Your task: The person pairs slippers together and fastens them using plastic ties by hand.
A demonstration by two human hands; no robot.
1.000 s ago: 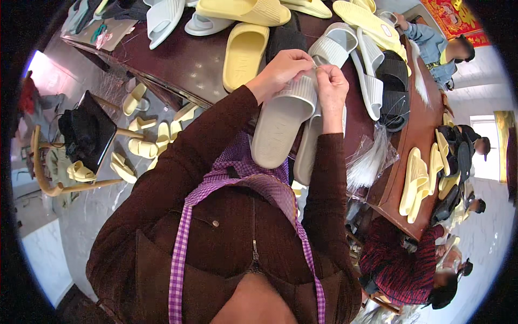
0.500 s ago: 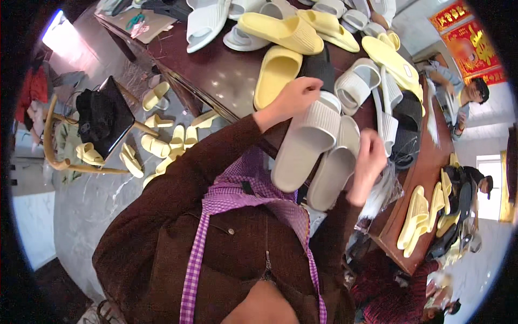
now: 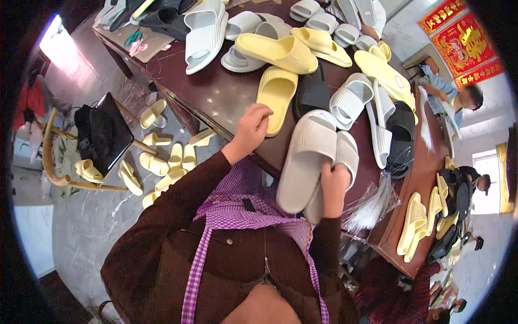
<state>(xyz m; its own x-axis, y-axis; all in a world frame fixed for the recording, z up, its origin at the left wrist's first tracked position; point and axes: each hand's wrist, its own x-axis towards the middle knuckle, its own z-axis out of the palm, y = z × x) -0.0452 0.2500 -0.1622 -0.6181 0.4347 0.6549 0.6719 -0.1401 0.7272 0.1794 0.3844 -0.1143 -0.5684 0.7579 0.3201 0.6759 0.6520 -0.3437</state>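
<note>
A pair of light grey slide slippers stands tilted at the table's near edge, one slipper (image 3: 310, 143) overlapping the other (image 3: 348, 156). My right hand (image 3: 335, 186) grips them, its fingers reaching into the foot opening of the front slipper. To their left, my left hand (image 3: 251, 129) is closed with fingers curled, beside the heel end of a yellow slipper (image 3: 277, 97) lying on the table. Whether that hand pinches anything small, I cannot tell. A black slipper (image 3: 312, 97) lies just behind the grey pair, partly covered.
Grey and yellow slippers crowd the dark red table (image 3: 199, 89). A bundle of white plastic ties (image 3: 375, 208) lies at right, near a black slipper (image 3: 400, 137). More yellow slippers (image 3: 156, 162) lie on the floor by a wooden chair (image 3: 54, 156). Another person (image 3: 453, 100) works across the table.
My left hand has left the grey slippers and moved left and down, next to the yellow slipper. My right hand has moved left onto the grey pair, which now overlaps more.
</note>
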